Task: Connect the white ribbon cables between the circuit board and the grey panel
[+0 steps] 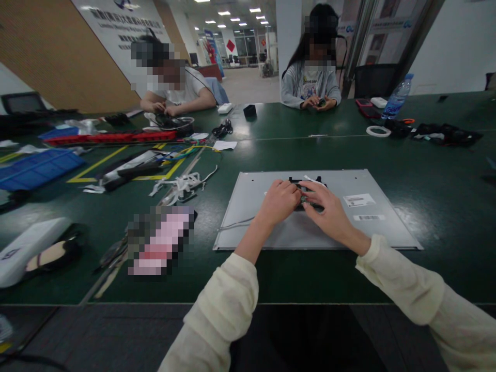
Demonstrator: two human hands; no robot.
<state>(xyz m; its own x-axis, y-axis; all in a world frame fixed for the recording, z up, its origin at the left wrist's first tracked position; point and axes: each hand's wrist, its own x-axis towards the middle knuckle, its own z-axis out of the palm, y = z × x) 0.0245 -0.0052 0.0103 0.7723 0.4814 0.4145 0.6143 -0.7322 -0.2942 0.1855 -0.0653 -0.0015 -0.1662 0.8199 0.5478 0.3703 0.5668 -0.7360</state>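
A flat silver-grey panel (248, 196) with white labels (359, 200) lies on the green table in front of me. Over its middle, both my hands close around a small black part (309, 182) with a bit of green showing between the fingers. My left hand (281, 200) has its fingers bent and pressed on the part's left side. From the right, my right hand (327, 207) grips the same part with thumb and fingers. A thin white strip shows above the right fingers. The fingers hide most of the part, so its kind is unclear.
Left of the panel lie a phone (166, 240) and a heap of white strips (184, 186). A blue crate (39, 168) sits farther left. Two people work across the table (445, 206). A tape roll (378, 131) and water bottle (398, 98) are at the far right.
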